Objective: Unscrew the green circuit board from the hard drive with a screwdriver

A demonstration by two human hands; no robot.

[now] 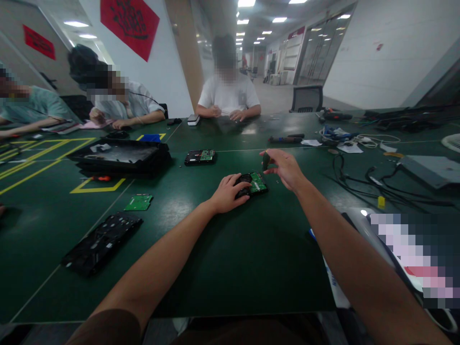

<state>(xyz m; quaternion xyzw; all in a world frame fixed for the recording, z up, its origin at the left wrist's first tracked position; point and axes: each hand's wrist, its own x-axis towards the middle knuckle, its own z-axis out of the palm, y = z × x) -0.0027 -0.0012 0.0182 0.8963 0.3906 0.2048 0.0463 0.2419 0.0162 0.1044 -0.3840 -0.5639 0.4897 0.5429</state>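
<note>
Currently, a hard drive (258, 182) on the bench (230, 268) is gripped by the left hand (229, 193); nearby, a small dark object (266, 161) is pinched in the right hand (283, 167).

Cold white ceiling lights (243, 21) brighten the room ahead of me, while my green table (233, 268) stays dim, darkest near my edge. A pale glare smears it left of my left hand (228, 193). The wide lens stretches my forearms (172, 245) and tilts the right wall (388, 57). Far detail looks soft; coarse pixel blocks hide the heads (225, 62) opposite and a lower-right patch (413, 254).
</note>
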